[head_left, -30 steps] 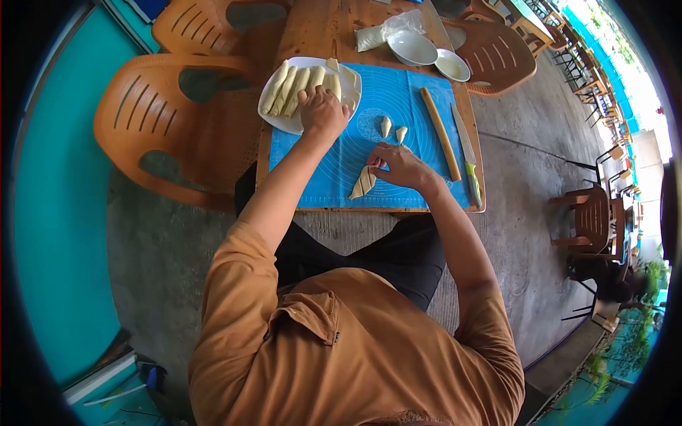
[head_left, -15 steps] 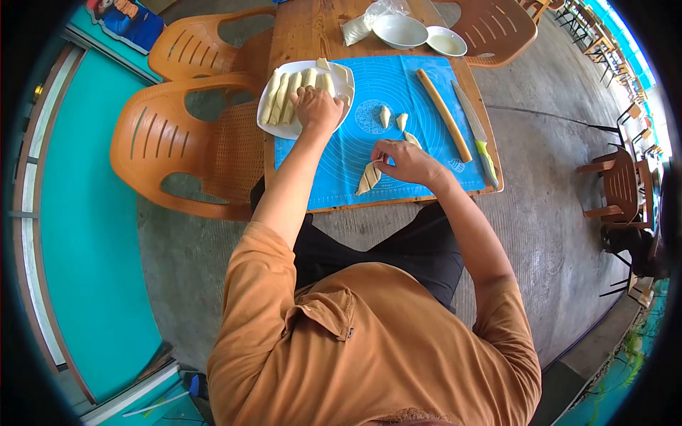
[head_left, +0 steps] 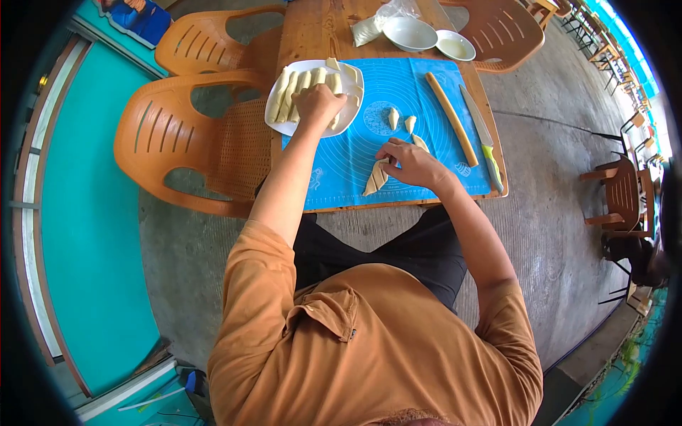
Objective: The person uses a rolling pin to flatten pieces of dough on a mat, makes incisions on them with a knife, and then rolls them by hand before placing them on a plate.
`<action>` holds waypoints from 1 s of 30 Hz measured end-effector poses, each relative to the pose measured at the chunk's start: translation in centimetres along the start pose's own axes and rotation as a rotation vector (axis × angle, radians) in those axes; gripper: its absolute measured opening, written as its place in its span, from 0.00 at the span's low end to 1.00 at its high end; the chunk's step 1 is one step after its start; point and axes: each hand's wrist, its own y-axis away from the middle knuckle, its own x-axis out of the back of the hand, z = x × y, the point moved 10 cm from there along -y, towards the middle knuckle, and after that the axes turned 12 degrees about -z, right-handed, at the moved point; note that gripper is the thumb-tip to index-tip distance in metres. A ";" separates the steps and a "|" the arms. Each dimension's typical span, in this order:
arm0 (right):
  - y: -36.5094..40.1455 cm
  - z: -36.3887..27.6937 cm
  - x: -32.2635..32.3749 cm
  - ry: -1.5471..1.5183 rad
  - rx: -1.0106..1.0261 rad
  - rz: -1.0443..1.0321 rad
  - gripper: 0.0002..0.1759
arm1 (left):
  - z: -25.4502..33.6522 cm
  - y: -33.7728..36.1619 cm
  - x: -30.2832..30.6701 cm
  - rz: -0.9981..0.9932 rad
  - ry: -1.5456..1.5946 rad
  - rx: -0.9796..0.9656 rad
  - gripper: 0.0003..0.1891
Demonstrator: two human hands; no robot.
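On the white plate, pale dough rolls lie side by side. My left hand reaches over them, its fingers curled down around a roll near the plate's right part; the fingertips are mostly hidden. Close to the mat's front edge, my right hand pinches the upper end of a dough strip with slanted lines across it. Beyond that hand, a dough scrap rests on the blue mat. Two small dough pieces, one being a pointed lump, sit farther back.
A wooden rolling pin and a knife with a green handle lie along the mat's right side. At the back stand a white bowl, a smaller bowl and a bag of white powder. Orange chairs flank the table.
My left hand's fingers have drawn in from a looser spread over the rolls. My right hand stays at the dough strip. The whole view has shifted slightly.
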 end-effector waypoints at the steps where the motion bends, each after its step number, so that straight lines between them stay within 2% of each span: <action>1: -0.1 0.0 0.1 0.005 -0.002 0.012 0.14 | -0.7 -0.9 -0.6 -0.076 0.060 0.025 0.30; 3: -0.1 0.0 0.1 0.017 -0.004 0.022 0.15 | -1.8 -2.0 -1.6 -0.200 0.157 0.074 0.33; 4: -0.2 0.0 0.0 0.013 -0.014 0.023 0.15 | -2.0 -2.3 -1.3 -0.196 0.164 0.075 0.33; 6: -0.2 0.0 0.0 0.017 -0.025 0.025 0.15 | -2.5 -2.9 -1.4 -0.215 0.239 0.079 0.40; 10: -0.1 0.0 0.0 0.026 -0.016 0.033 0.15 | -3.7 -4.5 -1.5 -0.206 0.369 0.055 0.40; 12: 0.0 -0.2 0.2 0.029 -0.005 0.039 0.15 | -4.0 -5.1 -2.0 -0.243 0.540 0.015 0.40; 14: 0.0 -0.3 0.2 0.012 -0.011 0.034 0.14 | -4.5 -5.4 -1.4 -0.162 0.616 -0.019 0.37; 15: 0.0 0.0 0.1 -0.006 -0.025 0.035 0.14 | -4.4 -4.9 -1.5 -0.247 0.762 -0.037 0.33; 16: -0.1 0.2 0.2 -0.008 -0.028 0.048 0.14 | -3.7 -3.8 -1.3 -0.335 0.904 -0.056 0.31; 17: 0.0 0.3 0.1 -0.021 -0.022 0.048 0.14 | -2.2 -1.5 1.2 -0.276 0.996 -0.082 0.26; 21: 0.0 1.0 -0.6 -0.041 -0.038 0.041 0.14 | 2.5 -0.3 4.4 -0.354 0.850 -0.209 0.19; 22: 0.0 1.1 -0.5 -0.039 -0.039 0.050 0.14 | 4.2 -0.3 5.2 -0.337 0.833 -0.248 0.20; 24: 0.0 1.0 -0.5 -0.039 -0.023 0.048 0.14 | 6.0 -2.5 4.8 -0.087 0.839 -0.306 0.28; 26: 0.1 0.9 -0.5 -0.041 -0.030 0.055 0.14 | 9.0 -4.3 2.4 -0.175 0.879 -0.303 0.30; 30: 0.3 0.6 -0.6 -0.024 -0.034 0.066 0.14 | 13.6 -6.3 -0.5 -0.207 0.842 -0.357 0.27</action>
